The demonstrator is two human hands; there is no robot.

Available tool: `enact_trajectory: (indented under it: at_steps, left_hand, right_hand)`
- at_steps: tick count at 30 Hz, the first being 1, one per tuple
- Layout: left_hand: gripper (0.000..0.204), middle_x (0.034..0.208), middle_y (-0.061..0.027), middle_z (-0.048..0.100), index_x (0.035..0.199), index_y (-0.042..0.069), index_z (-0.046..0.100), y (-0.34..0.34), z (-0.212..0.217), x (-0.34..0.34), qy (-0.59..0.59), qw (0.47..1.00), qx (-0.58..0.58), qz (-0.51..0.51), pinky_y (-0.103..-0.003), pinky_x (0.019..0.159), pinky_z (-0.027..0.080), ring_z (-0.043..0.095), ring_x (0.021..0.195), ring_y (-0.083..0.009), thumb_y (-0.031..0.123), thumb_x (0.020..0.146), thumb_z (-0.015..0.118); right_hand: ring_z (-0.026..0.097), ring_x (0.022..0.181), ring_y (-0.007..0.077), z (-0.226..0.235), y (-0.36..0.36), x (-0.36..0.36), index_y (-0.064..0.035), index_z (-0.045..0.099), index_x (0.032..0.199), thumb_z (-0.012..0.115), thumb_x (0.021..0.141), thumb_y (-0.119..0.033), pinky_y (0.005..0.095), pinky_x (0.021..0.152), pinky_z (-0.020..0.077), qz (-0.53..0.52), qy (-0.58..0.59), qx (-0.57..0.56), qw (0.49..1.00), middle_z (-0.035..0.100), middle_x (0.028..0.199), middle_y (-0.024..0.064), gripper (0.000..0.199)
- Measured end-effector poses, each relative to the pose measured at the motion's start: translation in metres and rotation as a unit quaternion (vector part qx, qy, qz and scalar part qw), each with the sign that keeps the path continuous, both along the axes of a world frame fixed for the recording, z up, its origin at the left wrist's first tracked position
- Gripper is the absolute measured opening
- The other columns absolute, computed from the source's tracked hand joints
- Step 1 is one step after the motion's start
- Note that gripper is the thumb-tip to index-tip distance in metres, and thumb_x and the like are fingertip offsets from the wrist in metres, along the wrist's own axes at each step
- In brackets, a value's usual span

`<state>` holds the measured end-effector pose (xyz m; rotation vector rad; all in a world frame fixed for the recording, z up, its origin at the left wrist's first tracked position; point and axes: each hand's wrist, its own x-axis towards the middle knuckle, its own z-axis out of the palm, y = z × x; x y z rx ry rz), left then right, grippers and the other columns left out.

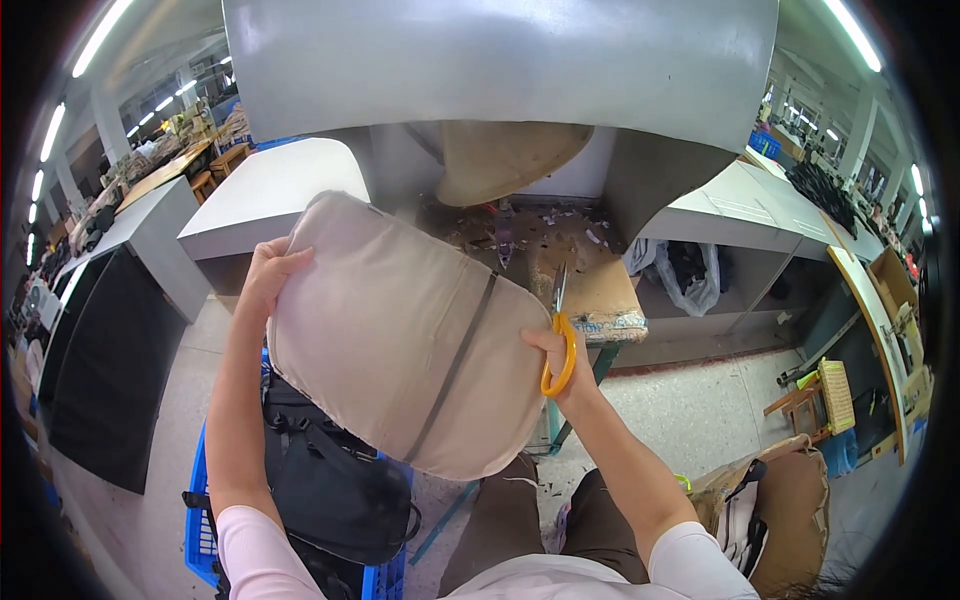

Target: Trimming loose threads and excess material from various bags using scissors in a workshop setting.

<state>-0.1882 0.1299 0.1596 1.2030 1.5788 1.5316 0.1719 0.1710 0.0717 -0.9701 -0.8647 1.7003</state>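
Note:
A beige padded fabric panel (380, 320) with rounded corners and a dark strap across it is held up at a tilt before me. My left hand (275, 272) pinches its upper left edge, thumb on the front face. At the right edge, my right hand (566, 358) has its thumb on the panel's front. That same hand also carries scissors with orange handles (556, 375), their blades pointing up and away. The fingers behind the panel are hidden.
Ahead stands a grey metal hood (500, 65) over a scrap-strewn work surface (590, 285). White tables (280, 190) flank it. A blue crate (200, 510) with black backpacks (330, 480) sits low on the left; an open cardboard box (795, 505) lies low on the right.

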Motion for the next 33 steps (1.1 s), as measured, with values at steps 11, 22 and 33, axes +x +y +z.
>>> enact_trajectory:
  at_steps: [11, 22, 33]
  left_hand:
    - [0.018, 0.074, -0.0063, 0.064, 0.09, -0.001, 0.065, 0.022, 0.0, -0.003, 0.008, 0.999, 0.02, -0.032, -0.023, 0.054, 0.049, 0.058, 0.057, -0.0092, 0.008, 0.074, 0.066]
    - [0.018, 0.074, -0.0072, 0.064, 0.091, -0.001, 0.065, 0.033, -0.009, 0.01, 0.017, 0.998, 0.014, -0.06, -0.024, 0.057, 0.049, 0.059, 0.058, -0.011, 0.007, 0.075, 0.063]
    - [0.02, 0.075, -0.0091, 0.064, 0.092, -0.002, 0.065, 0.036, -0.007, 0.022, 0.014, 0.997, 0.01, -0.072, -0.026, 0.058, 0.05, 0.06, 0.06, -0.0131, 0.007, 0.075, 0.064]
  right_hand:
    - [0.055, 0.075, 0.0156, -0.005, 0.001, -0.001, 0.0019, 0.05, 0.092, 0.062, 0.069, -0.002, 0.0267, 0.068, 0.0452, -0.026, 0.029, 0.027, 0.999, 0.055, 0.084, 0.0069, 0.027]
    - [0.059, 0.08, 0.0208, -0.023, -0.013, 0.011, 0.0022, 0.053, 0.099, 0.062, 0.069, -0.004, 0.0298, 0.075, 0.0482, -0.051, 0.019, 0.0, 0.998, 0.059, 0.09, 0.0106, 0.032]
    - [0.059, 0.08, 0.0203, -0.027, -0.017, 0.019, 0.0021, 0.053, 0.101, 0.062, 0.069, -0.005, 0.0295, 0.076, 0.048, -0.064, 0.014, 0.003, 0.998, 0.059, 0.092, 0.0101, 0.034]
